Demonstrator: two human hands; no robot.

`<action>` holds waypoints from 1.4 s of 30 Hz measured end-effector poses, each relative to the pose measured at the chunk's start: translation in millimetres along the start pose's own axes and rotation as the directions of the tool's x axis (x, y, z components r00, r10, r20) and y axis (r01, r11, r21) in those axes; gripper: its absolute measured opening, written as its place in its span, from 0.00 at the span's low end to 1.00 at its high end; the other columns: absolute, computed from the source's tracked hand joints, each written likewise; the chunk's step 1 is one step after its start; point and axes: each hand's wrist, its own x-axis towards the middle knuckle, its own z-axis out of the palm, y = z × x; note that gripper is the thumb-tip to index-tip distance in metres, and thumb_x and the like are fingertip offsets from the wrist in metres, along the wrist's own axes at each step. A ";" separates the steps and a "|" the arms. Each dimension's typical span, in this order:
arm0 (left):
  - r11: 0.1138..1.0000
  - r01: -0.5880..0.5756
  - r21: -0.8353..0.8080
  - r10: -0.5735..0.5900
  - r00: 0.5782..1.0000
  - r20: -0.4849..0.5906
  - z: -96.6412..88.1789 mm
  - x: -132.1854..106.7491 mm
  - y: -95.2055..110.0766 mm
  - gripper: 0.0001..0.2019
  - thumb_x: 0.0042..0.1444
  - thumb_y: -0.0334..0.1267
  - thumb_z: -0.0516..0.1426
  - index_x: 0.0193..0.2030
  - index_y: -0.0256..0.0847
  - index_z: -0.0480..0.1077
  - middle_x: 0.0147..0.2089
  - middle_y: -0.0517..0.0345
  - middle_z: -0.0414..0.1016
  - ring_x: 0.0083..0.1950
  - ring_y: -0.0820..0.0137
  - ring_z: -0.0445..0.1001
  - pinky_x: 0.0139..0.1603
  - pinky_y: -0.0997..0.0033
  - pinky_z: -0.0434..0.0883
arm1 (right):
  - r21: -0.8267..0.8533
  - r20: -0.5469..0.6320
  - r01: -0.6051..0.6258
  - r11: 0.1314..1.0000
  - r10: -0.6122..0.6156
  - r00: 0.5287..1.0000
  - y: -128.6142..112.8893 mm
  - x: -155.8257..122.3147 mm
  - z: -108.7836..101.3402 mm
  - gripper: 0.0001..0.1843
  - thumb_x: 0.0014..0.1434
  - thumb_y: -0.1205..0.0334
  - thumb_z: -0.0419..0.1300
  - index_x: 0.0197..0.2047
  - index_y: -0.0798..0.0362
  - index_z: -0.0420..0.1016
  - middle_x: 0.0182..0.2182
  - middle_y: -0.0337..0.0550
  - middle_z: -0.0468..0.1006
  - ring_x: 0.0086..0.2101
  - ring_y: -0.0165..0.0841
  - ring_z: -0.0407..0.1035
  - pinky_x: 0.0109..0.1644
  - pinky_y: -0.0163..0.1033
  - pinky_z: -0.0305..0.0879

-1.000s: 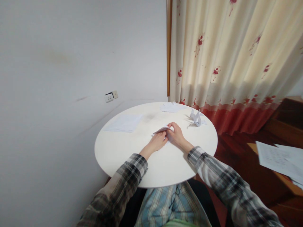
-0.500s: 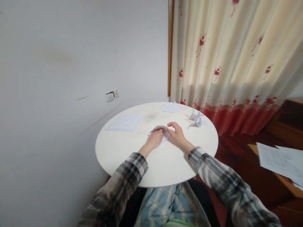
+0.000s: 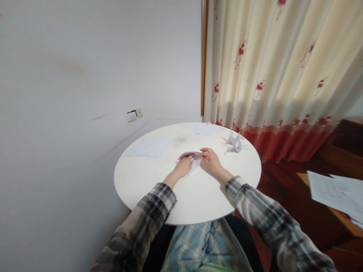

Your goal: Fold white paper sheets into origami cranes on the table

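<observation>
Round white table [image 3: 198, 206], seen from the near edge. Folded white paper [image 3: 194, 165] lies a little beyond the middle of the table, well in from every edge; its far side is raised into a curved flap, and a narrower part points toward the near edge. Left hand [image 3: 184, 166]: laid over the left part of the folded paper, fingers reaching in beneath the flap; thumb hidden, so cannot tell whether it grips or only presses. Right hand [image 3: 212, 161]: grasping the right end of the folded paper between thumb and fingertips, remaining fingers curled. The two hands are close but apart, with paper showing between them. Other items on table: flat white sheets [image 3: 149, 147] near the far left edge; paper pieces [image 3: 205, 129] along the far edge, outlines irregular; a standing paper figure [image 3: 235, 142] with pointed parts near the far right edge, casting thin shadows. Both plaid sleeves [image 3: 160, 196] cross the near edge. Surroundings: wall socket [image 3: 131, 116] beyond the left edge; floral curtain [image 3: 278, 75] beyond the right edge.
</observation>
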 end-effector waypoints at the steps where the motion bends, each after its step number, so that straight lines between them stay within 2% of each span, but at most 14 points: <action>1: 1.000 0.002 -0.029 -0.002 1.000 0.008 -0.8 -0.2 -0.6 0.20 0.57 0.29 0.43 0.55 0.31 0.60 0.57 0.41 0.65 0.58 0.64 0.63 0.58 0.64 0.59 | -0.011 -0.001 -0.007 1.000 0.007 1.000 1.0 0.0 -0.2 0.19 0.47 0.79 0.50 0.33 0.50 0.76 0.43 0.44 0.71 0.45 0.34 0.63 0.51 0.44 0.60; 6: 0.989 -0.035 -0.143 0.043 0.997 0.056 -5.8 -2.4 -1.3 0.21 0.55 0.27 0.42 0.55 0.38 0.61 0.57 0.51 0.65 0.57 0.68 0.64 0.60 0.66 0.58 | -0.036 -0.012 -0.021 0.999 0.020 1.000 3.9 0.2 0.1 0.17 0.49 0.78 0.51 0.32 0.50 0.77 0.42 0.44 0.71 0.44 0.34 0.64 0.50 0.42 0.61; 12: 0.992 -0.032 -0.120 0.041 0.997 0.068 1.8 -1.3 -3.5 0.22 0.54 0.26 0.43 0.56 0.35 0.61 0.60 0.49 0.61 0.61 0.68 0.60 0.62 0.63 0.55 | -0.042 0.009 -0.008 0.999 0.008 1.000 -0.5 -0.1 -1.7 0.16 0.50 0.76 0.51 0.35 0.51 0.76 0.42 0.45 0.71 0.45 0.34 0.63 0.52 0.43 0.60; 15: 0.994 -0.027 -0.106 0.036 0.996 0.082 4.6 -1.6 -4.0 0.21 0.56 0.30 0.44 0.57 0.36 0.60 0.61 0.48 0.59 0.62 0.68 0.57 0.63 0.63 0.53 | -0.053 0.015 -0.005 0.999 0.006 1.000 -3.8 -0.6 -3.5 0.15 0.50 0.75 0.52 0.36 0.51 0.75 0.43 0.45 0.71 0.46 0.34 0.63 0.52 0.43 0.59; 19: 0.996 -0.026 -0.082 0.035 0.994 0.102 4.0 -3.4 -2.5 0.21 0.56 0.34 0.46 0.57 0.34 0.59 0.62 0.47 0.58 0.63 0.67 0.56 0.63 0.64 0.53 | -0.121 0.055 0.010 0.993 -0.004 0.999 -6.7 -1.8 -4.8 0.15 0.49 0.76 0.52 0.33 0.51 0.76 0.44 0.45 0.70 0.46 0.35 0.63 0.52 0.42 0.59; 22: 0.994 -0.052 -0.100 0.061 0.993 0.097 3.1 -5.2 -2.1 0.22 0.56 0.35 0.47 0.58 0.38 0.58 0.61 0.50 0.59 0.62 0.67 0.58 0.62 0.66 0.54 | -0.185 0.096 0.029 0.982 -0.011 0.995 -6.4 -3.2 -5.2 0.15 0.48 0.76 0.53 0.32 0.51 0.76 0.44 0.46 0.70 0.46 0.36 0.62 0.51 0.42 0.59; 26: 0.989 0.053 -0.134 -0.043 0.996 0.082 3.2 -6.5 -1.2 0.21 0.56 0.38 0.48 0.57 0.38 0.60 0.59 0.50 0.63 0.60 0.65 0.61 0.60 0.66 0.57 | -0.243 0.148 0.046 0.969 -0.009 0.989 -4.2 -4.9 -5.4 0.13 0.48 0.76 0.54 0.32 0.51 0.76 0.42 0.47 0.71 0.44 0.37 0.63 0.49 0.42 0.59; 29: 0.988 0.080 -0.132 -0.068 0.994 0.088 1.5 -6.9 1.5 0.21 0.56 0.39 0.49 0.56 0.37 0.61 0.58 0.49 0.65 0.59 0.64 0.63 0.59 0.66 0.58 | -0.276 0.175 0.076 0.958 -0.027 0.984 -3.9 -5.2 -6.2 0.13 0.49 0.75 0.54 0.31 0.51 0.76 0.41 0.46 0.72 0.43 0.37 0.62 0.49 0.42 0.58; 36: 0.994 -0.039 -0.106 0.046 0.997 0.064 -8.7 -10.7 9.9 0.20 0.55 0.41 0.50 0.54 0.39 0.61 0.56 0.50 0.66 0.57 0.64 0.64 0.58 0.66 0.59 | -0.228 0.150 0.069 0.971 -0.035 0.988 -9.9 -3.7 -7.3 0.14 0.49 0.76 0.52 0.32 0.52 0.74 0.39 0.45 0.71 0.41 0.34 0.64 0.46 0.37 0.59; 42: 0.985 -0.062 -0.162 0.073 0.996 0.060 -5.8 -9.0 7.7 0.18 0.56 0.41 0.49 0.53 0.40 0.62 0.56 0.53 0.66 0.56 0.67 0.64 0.59 0.67 0.58 | -0.206 0.129 0.048 0.977 -0.022 0.991 -10.6 -2.3 -5.0 0.12 0.55 0.73 0.49 0.37 0.55 0.72 0.38 0.46 0.71 0.41 0.32 0.64 0.47 0.36 0.59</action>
